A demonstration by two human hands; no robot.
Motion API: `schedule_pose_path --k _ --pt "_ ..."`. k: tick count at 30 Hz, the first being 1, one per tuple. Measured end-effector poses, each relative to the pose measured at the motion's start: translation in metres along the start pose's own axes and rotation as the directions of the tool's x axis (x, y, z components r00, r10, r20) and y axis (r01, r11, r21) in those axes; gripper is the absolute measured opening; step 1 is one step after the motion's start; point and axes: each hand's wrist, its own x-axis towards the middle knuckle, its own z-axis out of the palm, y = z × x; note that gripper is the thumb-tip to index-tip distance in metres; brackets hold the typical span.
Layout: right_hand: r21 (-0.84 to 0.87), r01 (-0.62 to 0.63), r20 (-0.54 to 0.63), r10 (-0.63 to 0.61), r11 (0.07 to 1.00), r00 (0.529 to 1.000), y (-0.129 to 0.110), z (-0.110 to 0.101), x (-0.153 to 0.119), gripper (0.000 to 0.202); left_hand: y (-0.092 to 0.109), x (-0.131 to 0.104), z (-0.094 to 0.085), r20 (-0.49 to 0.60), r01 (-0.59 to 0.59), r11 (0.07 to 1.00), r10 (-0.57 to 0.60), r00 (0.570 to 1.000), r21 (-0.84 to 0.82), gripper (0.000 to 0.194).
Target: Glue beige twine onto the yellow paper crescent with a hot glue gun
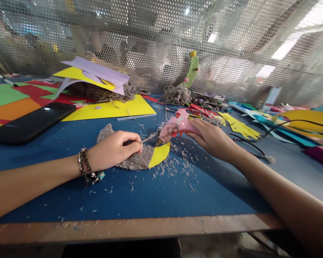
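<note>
A yellow crescent-shaped cutout (160, 154) lies on the blue tabletop, most of it wrapped in grey yarn (136, 161). Over the wrapped part, my left hand (115, 148) is closed in a pinch on a strand of the yarn, which runs down to the edge of the bare yellow tip. My right hand (211, 138) grips a pink hot glue gun (181, 123), its nozzle pointing down just above the yellow tip. Whether the nozzle touches the paper I cannot tell. Small pale scraps are scattered around the crescent.
A black phone (29, 123) lies at left beside coloured paper sheets. Behind are yarn bundles (176, 95) and a green decorated crescent (193, 70) against a perforated metal screen (140, 43). Yellow gloves (239, 125) and a black cable (249, 147) lie at right.
</note>
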Motion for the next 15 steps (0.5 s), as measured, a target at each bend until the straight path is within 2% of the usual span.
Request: schedule_pose_path --k 8,15 --pt "-0.022 -0.026 -0.007 0.026 0.999 1.0 0.0001 0.0011 0.0003 0.018 -0.0016 -0.0002 0.0 -0.001 0.005 1.0 -0.005 1.0 -0.007 0.025" --pt "-0.029 0.01 -0.037 -0.011 1.0 0.999 0.0095 -0.003 -0.0021 0.028 -0.0026 0.0006 0.0004 -0.019 -0.012 0.999 0.012 1.0 -0.038 0.025"
